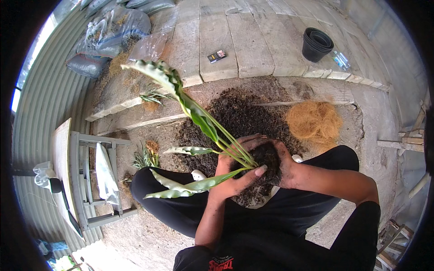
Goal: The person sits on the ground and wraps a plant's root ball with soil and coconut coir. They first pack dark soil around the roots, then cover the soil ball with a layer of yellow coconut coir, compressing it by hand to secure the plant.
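A plant (195,113) with long wavy green leaves leans to the left, its stems running down into a dark ball of soil and roots (267,159). My left hand (235,180) cups the root ball from the near side, thumb across its front. On the ball's right side my right hand (284,163) presses against it. Both hands are dirty with soil. The ball hangs over my lap, above a white object (262,202) partly hidden beneath it.
A heap of dark potting soil (235,115) lies ahead on the ground, with a clump of orange coconut fibre (314,120) to its right. Stacked black pots (317,43) and a small box (217,56) sit on wooden planks. Plastic bags (108,36) lie far left; a grey chair (95,180) stands left.
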Motion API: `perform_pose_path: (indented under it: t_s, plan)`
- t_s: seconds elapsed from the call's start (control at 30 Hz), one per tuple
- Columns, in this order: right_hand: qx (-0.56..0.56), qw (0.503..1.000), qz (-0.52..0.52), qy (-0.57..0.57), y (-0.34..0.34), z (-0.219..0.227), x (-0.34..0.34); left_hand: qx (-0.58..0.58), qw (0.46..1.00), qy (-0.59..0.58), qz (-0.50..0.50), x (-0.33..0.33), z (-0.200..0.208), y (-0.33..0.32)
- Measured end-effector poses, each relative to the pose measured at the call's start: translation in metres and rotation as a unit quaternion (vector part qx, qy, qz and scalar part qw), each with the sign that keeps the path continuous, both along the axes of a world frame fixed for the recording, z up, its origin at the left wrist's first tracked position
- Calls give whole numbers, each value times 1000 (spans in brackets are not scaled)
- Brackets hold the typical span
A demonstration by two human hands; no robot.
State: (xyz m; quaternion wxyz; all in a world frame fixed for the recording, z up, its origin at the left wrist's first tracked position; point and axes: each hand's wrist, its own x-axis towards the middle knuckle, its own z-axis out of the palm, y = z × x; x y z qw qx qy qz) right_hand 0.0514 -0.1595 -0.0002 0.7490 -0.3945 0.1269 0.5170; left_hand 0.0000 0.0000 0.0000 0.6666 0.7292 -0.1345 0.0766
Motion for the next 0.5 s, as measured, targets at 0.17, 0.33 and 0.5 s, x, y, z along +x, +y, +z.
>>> perform_pose_path:
  t_s: [0.17, 0.33, 0.5]
  plan:
    - [-50, 997, -11, 51, 0, 2, -10, 48, 998, -28, -18, 0, 4, -4]
    - [-70, 997, -3, 44, 0, 4, -8, 42, 998, -43, -6, 3, -2, -8]
    - [-92, 995, -10, 39, 4, 12, -9, 52, 998, -32, 7, 2, -1, -9]
